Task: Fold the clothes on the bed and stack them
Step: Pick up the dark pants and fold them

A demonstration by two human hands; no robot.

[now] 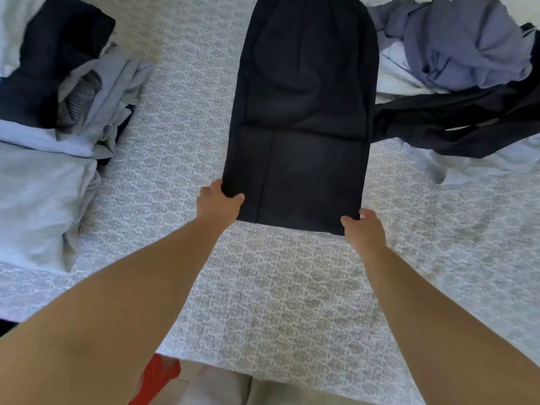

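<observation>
Two hands, left hand (217, 204) and right hand (361, 229), pinched the near corners of the dark garment (301, 112); lifting both evenly toward its far end would likely fold it squarely.

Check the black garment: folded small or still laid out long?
Laid out long: black garment lies flat on the bed, each hand pinching a near corner.

There are no words, numbers, labels or signs to read on the clothes or the bed.
</observation>
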